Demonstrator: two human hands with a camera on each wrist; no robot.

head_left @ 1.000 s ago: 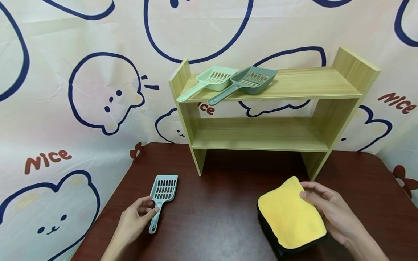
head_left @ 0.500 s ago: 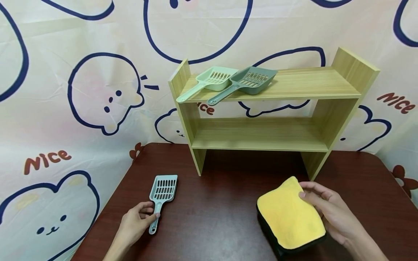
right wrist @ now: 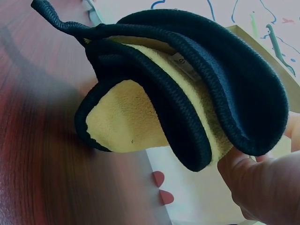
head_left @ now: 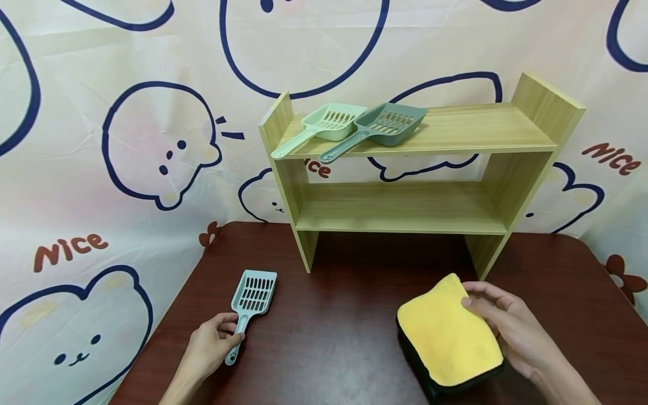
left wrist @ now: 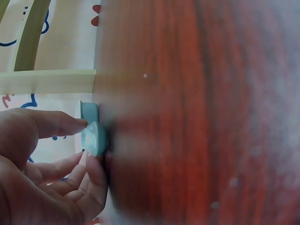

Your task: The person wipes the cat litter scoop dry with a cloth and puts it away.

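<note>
In the head view a pale blue slotted litter scoop lies at the left of the table, its head pointing away from me. My left hand pinches its handle between thumb and fingers; the left wrist view shows the handle end between them, close to the tabletop. On the right, my right hand grips the far right edge of a folded yellow cleaning cloth with a dark backing. Its folded layers and dark border fill the right wrist view, where only part of the hand shows.
Behind both hands stands a two-tier wooden shelf. On its top board, a mint scoop and a grey-green scoop overlap at the left, handles jutting over the front edge. A printed cloth backdrop hangs behind the dark brown table.
My left hand has slid slightly down the scoop's handle, and the handle end has swung a little left. The right hand and the yellow cloth have stayed nearly still.
</note>
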